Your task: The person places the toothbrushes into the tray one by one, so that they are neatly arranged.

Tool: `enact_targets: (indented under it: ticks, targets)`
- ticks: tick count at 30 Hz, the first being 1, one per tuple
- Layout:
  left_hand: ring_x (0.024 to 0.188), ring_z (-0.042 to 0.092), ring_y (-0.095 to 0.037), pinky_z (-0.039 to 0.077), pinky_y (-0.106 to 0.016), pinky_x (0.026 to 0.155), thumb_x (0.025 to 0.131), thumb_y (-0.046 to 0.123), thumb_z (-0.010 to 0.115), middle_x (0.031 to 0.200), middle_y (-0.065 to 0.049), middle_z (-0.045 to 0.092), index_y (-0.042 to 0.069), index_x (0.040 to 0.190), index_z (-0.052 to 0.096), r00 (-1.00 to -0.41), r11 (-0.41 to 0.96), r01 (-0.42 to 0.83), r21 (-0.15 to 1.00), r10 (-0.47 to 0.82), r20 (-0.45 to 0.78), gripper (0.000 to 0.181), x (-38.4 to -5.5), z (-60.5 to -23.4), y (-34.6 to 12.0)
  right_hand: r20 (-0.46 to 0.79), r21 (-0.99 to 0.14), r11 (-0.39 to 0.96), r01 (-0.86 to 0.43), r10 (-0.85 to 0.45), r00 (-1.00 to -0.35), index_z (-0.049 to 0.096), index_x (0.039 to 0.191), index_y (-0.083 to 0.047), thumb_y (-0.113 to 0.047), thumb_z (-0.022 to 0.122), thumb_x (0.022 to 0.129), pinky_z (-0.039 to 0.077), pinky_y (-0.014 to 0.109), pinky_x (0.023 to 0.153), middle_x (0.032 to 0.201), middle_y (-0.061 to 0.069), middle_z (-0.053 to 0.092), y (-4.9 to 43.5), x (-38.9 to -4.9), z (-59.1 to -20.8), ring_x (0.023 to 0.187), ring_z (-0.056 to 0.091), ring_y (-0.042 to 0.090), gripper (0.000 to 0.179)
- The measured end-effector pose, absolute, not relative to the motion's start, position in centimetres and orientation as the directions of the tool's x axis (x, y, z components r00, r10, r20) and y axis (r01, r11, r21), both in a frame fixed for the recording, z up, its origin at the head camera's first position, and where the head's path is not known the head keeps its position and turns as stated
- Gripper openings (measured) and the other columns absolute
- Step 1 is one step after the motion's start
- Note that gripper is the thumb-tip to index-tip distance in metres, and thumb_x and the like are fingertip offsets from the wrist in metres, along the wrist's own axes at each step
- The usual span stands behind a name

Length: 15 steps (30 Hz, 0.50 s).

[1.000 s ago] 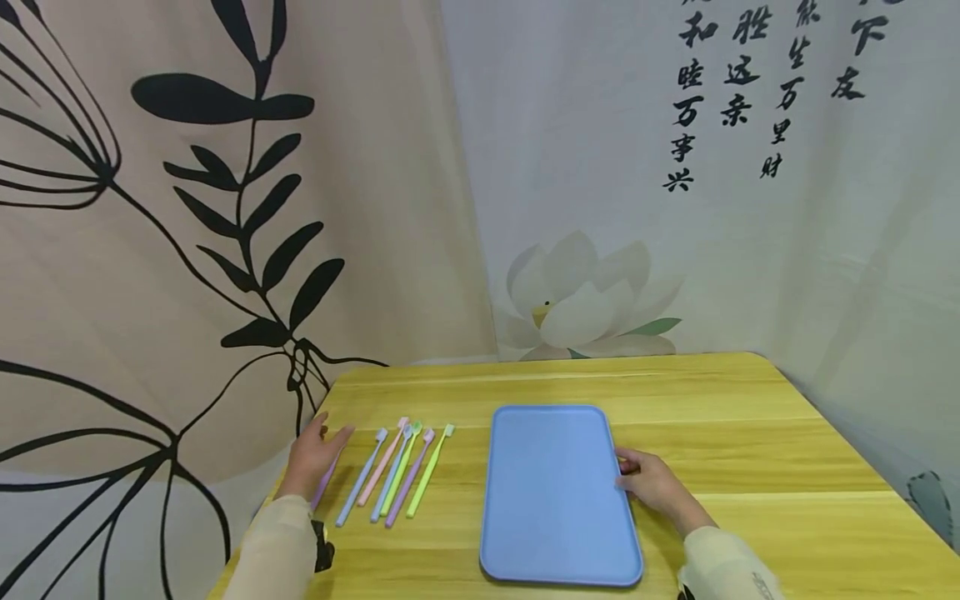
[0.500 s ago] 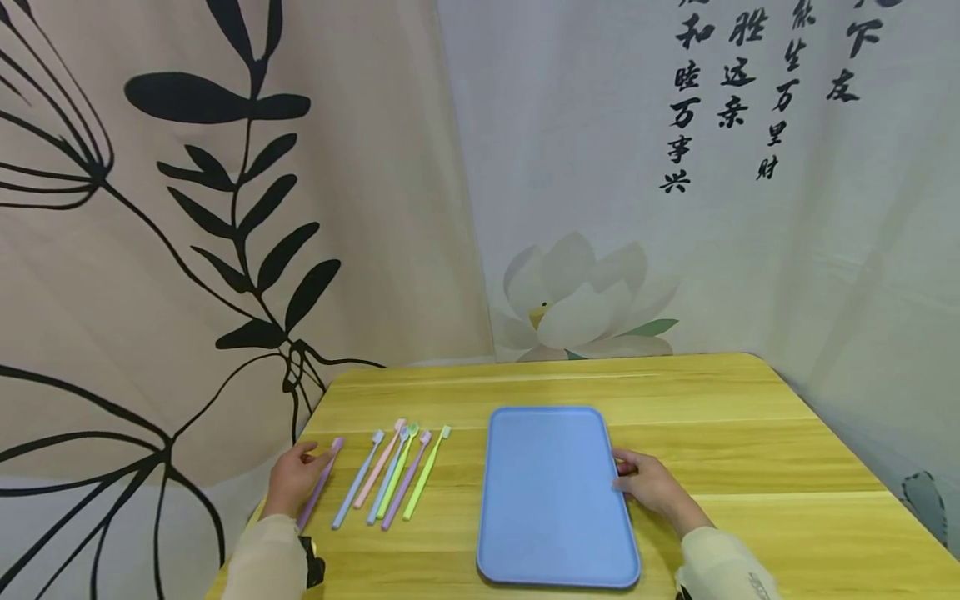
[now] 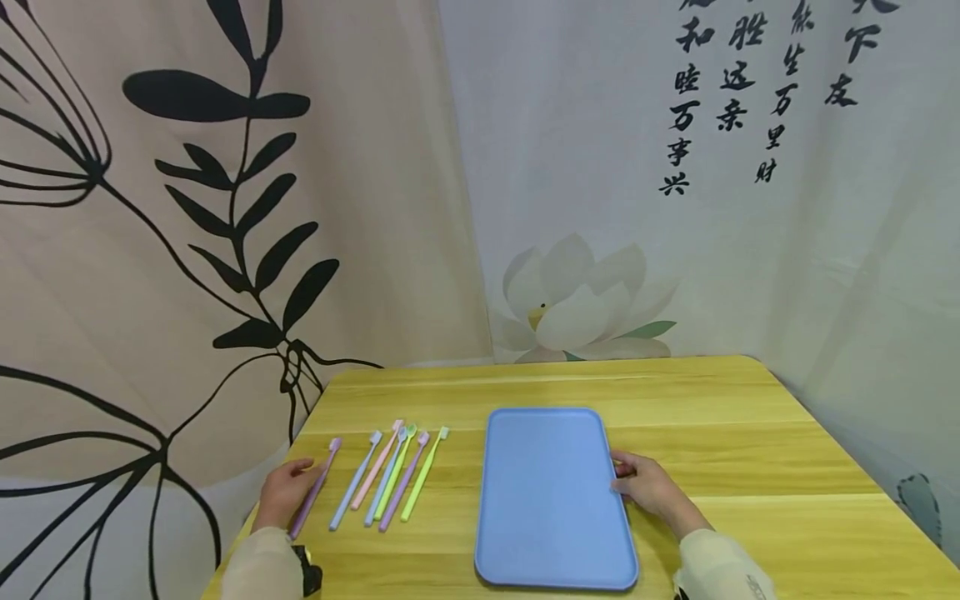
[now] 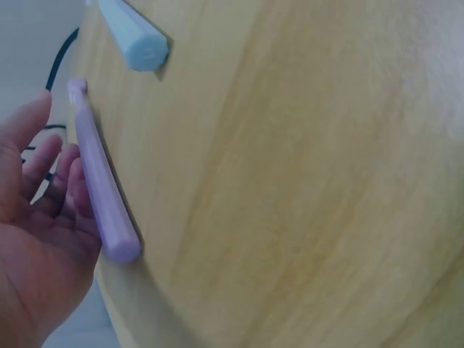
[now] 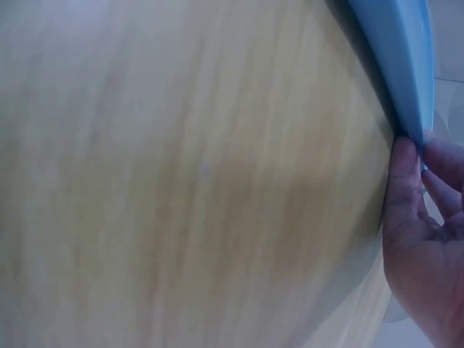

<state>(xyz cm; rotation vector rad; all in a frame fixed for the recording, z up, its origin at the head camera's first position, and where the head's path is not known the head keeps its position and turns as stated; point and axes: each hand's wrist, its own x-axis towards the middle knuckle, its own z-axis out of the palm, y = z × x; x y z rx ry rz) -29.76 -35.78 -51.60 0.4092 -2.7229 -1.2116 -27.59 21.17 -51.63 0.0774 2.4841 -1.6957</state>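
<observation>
At the table's left edge in the head view, my left hand (image 3: 287, 493) rests beside a purple toothbrush (image 3: 315, 489). Its fingers are loosely bent along the handle and the thumb is held away, as the left wrist view shows with the purple toothbrush (image 4: 105, 185) against the fingers' outer side. My right hand (image 3: 651, 487) holds the right rim of a blue rectangular tray (image 3: 555, 500) between thumb and fingers. In the right wrist view the thumb and index fingertips meet at the blue tray's edge (image 5: 399, 58).
Several more toothbrushes lie slanted side by side between my left hand and the tray, among them a blue one (image 3: 355, 482), a pink one (image 3: 377, 467) and a green one (image 3: 424, 477). The wooden table (image 3: 705, 400) backs onto a printed curtain (image 3: 397, 208).
My left hand has let go of the purple toothbrush and drawn back toward me and to the left. The toothbrush now lies with its head uncovered. My right hand stays at the tray's rim.
</observation>
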Motion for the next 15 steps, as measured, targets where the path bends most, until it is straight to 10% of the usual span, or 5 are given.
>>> enact_targets:
  ticks: [15]
  targets:
    - [0.084,0.058,-0.028,0.047,-0.038,0.069,0.085,0.029,0.062,0.106,-0.022,0.060,-0.006,0.108,0.062,-0.956,0.606,-0.187,0.773,-0.294,-0.001,0.042,-29.79,-52.46,-36.18,-0.128,-0.920,0.376,0.107,-0.030,-0.991,0.044,0.128,0.007,0.010,0.057,0.081,0.050,0.034,0.068,0.099,0.017,0.049,21.09,-27.53,-51.60,0.086,0.051,0.023,0.049]
